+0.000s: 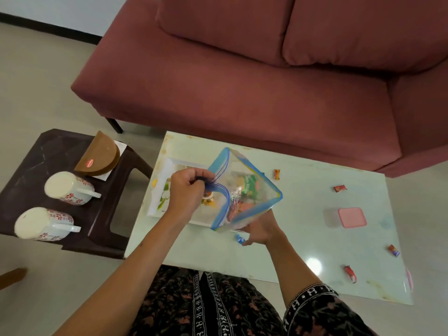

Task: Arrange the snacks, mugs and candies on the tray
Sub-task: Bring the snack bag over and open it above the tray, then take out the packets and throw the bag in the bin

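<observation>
A clear zip bag with blue edges (pixel 252 187) holds snack packets, one of them green, and hangs above a white flower-printed tray (pixel 161 187) on the pale table. My left hand (pixel 186 192) pinches the bag's blue zip strip at its mouth. My right hand (pixel 261 230) grips the bag's bottom from below. Several wrapped candies lie loose on the table: one red (pixel 276 174) behind the bag, another (pixel 340 188) to the right, a blue one (pixel 240 238) by my right hand. Two white floral mugs (pixel 69 188) (pixel 43 224) lie on a dark side table.
A clear box with a pink lid (pixel 346 217) stands on the table's right part. More red candies (pixel 394 250) (pixel 350 274) lie near the right front edge. A brown half-round container (pixel 101 155) rests on the dark side table (pixel 29 154). A maroon sofa (pixel 242 81) runs behind.
</observation>
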